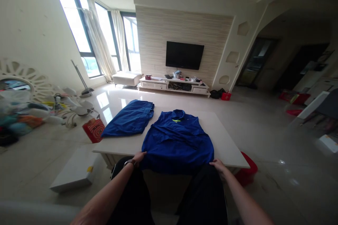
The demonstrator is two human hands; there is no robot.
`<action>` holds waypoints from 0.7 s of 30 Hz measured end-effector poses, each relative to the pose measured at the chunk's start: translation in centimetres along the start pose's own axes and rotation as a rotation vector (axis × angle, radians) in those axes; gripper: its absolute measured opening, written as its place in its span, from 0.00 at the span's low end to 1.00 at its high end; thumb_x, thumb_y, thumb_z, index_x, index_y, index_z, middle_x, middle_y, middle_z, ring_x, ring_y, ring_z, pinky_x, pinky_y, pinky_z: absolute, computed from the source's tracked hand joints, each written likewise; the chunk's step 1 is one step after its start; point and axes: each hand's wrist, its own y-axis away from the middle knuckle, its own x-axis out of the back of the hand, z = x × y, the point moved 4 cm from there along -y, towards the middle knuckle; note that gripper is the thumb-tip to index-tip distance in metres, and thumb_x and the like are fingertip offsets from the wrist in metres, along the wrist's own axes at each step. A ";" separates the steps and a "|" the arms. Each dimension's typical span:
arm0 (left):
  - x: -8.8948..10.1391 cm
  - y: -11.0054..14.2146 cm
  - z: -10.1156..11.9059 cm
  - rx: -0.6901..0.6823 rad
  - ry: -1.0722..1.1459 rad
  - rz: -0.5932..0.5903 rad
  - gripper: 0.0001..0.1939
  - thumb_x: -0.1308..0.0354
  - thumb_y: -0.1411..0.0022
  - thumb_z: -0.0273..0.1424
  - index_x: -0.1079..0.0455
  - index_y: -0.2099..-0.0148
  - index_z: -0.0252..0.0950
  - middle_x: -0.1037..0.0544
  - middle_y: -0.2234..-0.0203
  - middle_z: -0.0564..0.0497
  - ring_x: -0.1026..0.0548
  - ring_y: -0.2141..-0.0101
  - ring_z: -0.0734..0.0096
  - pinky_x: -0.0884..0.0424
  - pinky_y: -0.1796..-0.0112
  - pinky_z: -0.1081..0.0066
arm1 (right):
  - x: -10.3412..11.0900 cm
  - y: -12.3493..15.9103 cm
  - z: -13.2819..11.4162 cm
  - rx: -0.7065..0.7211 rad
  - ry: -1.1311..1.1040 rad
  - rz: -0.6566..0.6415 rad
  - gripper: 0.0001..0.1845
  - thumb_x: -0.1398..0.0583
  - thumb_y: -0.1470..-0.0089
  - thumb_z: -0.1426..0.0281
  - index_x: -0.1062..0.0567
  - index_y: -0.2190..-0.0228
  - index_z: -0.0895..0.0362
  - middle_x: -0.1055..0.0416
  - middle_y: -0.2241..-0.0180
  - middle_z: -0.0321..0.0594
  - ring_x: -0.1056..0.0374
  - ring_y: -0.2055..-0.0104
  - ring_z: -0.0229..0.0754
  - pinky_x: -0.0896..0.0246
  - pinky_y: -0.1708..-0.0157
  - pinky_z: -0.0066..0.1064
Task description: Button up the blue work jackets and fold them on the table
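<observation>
A blue collared work shirt [176,147] lies front up on the pale table [221,140], its sleeves folded across the chest and its collar toward the far side. Its lower hem hangs over the near table edge by my knees. My left hand [139,157] pinches the hem at the left corner. At the right corner, my right hand [218,164] grips the same hem between thumb and fingers. Left of the shirt, folded blue trousers [129,117] lie on the table, partly past its left edge.
A red patterned bag [93,130] and a white box [74,174] stand on the floor at left. A red plastic stool or tub [247,169] is by the table's right corner. Farther off are a low TV cabinet [174,89] and a pale bench [127,78].
</observation>
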 end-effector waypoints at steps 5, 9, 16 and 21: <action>2.6 1.0 4.6 0.003 0.219 0.021 0.09 0.38 0.37 0.38 0.26 0.57 0.39 0.18 0.62 0.44 0.17 0.59 0.54 0.19 0.59 0.62 | 3.0 -4.4 -3.7 -0.083 -0.190 0.040 0.26 0.37 0.59 0.44 0.30 0.70 0.53 0.27 0.72 0.39 0.28 0.69 0.48 0.29 0.66 0.41; 3.5 2.6 5.7 -0.067 0.532 -0.069 0.12 0.36 0.35 0.31 0.27 0.49 0.38 0.18 0.57 0.46 0.17 0.60 0.63 0.18 0.59 0.65 | 4.3 -3.0 -6.1 -0.140 -0.439 -0.099 0.34 0.35 0.51 0.48 0.31 0.46 0.48 0.24 0.51 0.43 0.25 0.53 0.50 0.28 0.58 0.40; 3.1 5.0 0.5 0.038 0.598 -0.044 0.08 0.38 0.37 0.19 0.28 0.58 0.36 0.19 0.65 0.50 0.19 0.70 0.71 0.20 0.66 0.74 | 0.8 4.8 -4.9 -0.207 -0.173 -0.381 0.21 0.32 0.59 0.56 0.19 0.61 0.52 0.21 0.60 0.41 0.25 0.56 0.53 0.29 0.53 0.43; 5.4 6.4 -1.0 0.012 0.441 0.092 0.16 0.34 0.41 0.22 0.29 0.52 0.39 0.19 0.62 0.49 0.18 0.65 0.65 0.20 0.66 0.70 | 4.6 5.6 -4.6 -0.308 -0.416 -0.081 0.19 0.33 0.56 0.55 0.23 0.63 0.51 0.22 0.62 0.39 0.25 0.58 0.52 0.28 0.59 0.38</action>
